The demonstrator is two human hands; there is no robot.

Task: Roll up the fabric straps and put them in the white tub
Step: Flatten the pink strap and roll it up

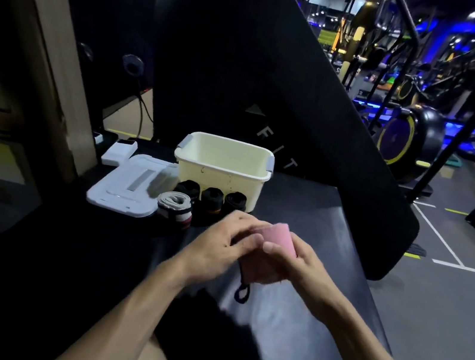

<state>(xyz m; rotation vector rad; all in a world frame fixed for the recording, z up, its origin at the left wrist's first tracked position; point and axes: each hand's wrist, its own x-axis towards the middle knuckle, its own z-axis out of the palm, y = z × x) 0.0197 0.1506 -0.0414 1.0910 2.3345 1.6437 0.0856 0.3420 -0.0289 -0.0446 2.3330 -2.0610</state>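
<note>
- Both hands, left [219, 244] and right [295, 260], clasp the pink strap [277, 243] over the bench [321, 288] middle; its loose tail could unwind if either slackens.
- Rolls [191, 203] crowd the tub [223, 165] near the far edge; a careless reach could knock them.

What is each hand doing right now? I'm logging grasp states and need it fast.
Left hand: fingers curled round the pink strap roll, holding it.
Right hand: also gripping the pink strap roll from the other side.
</note>
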